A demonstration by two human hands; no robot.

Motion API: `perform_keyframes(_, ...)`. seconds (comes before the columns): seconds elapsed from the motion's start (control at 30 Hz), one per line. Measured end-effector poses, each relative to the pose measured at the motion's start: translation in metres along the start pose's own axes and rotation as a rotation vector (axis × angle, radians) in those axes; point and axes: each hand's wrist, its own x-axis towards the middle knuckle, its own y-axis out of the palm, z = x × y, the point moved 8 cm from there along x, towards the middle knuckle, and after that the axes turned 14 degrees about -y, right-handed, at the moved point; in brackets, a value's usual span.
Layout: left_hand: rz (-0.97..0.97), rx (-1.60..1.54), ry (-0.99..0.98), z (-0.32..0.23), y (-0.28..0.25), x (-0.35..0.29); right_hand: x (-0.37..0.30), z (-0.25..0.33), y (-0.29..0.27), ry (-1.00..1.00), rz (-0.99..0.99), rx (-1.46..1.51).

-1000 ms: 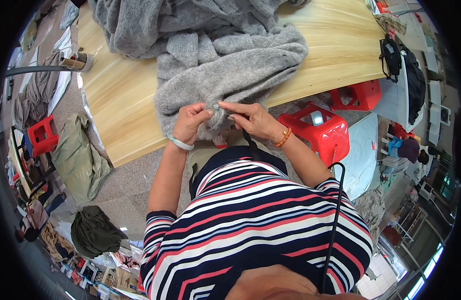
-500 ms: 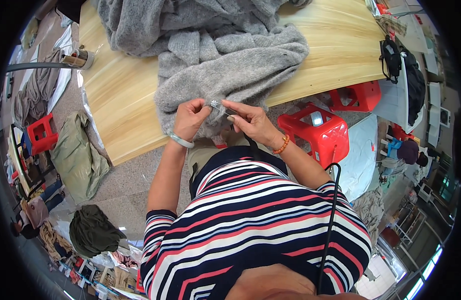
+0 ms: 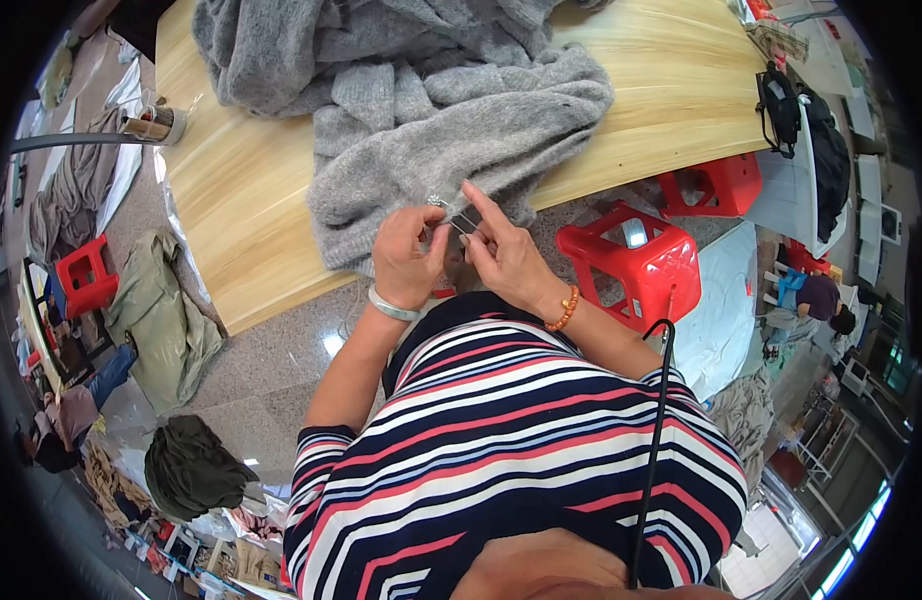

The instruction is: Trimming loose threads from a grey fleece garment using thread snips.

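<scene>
A grey knitted garment point(image 3: 411, 150), fuzzy and bunched in folds, lies over the near edge of the wooden table. At its near side, my right hand point(image 3: 516, 265) holds a slim shiny metal piece with two thin prongs point(image 3: 462, 222) between thumb and fingers, the index finger stretched forward. A small sparkling ornament point(image 3: 436, 201) sits at the far end of the prongs, against the knit. My left hand point(image 3: 409, 258) is closed beside it, fingers curled and thumb raised near the prongs. Whatever lies inside its fingers is hidden.
Red plastic stools point(image 3: 631, 265) stand on the floor to the right of the table point(image 3: 236, 200). A cup-like holder point(image 3: 166, 122) is at the table's left edge. Dark green cloth point(image 3: 196, 465) and an olive cloth point(image 3: 166, 320) are piled at left; a black bag point(image 3: 779, 110) is at right.
My left hand has moved right and slightly nearer to me, away from the ornament it was pinching beside. My right index finger has stretched forward past the prongs.
</scene>
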Motion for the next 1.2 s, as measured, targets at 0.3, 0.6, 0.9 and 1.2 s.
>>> perform_keyframes(0.3, 0.028, -0.146, -0.127, 0.017, 0.004, 0.0, -0.013, -0.009, -0.006, 0.11, -0.138, 0.079)
perform_keyframes(0.6, 0.087, -0.245, -0.315, 0.034, 0.011, 0.0, -0.016, -0.031, 0.002, 0.156, -0.13, 0.174)
perform_keyframes(0.9, -0.213, 0.241, 0.2, -0.008, 0.009, -0.004, -0.011, -0.023, -0.002, 0.087, -0.173, 0.015)
perform_keyframes(1.2, -0.016, -0.036, -0.103, 0.038, 0.015, 0.014, -0.01, -0.032, 0.002, 0.112, -0.085, -0.042)
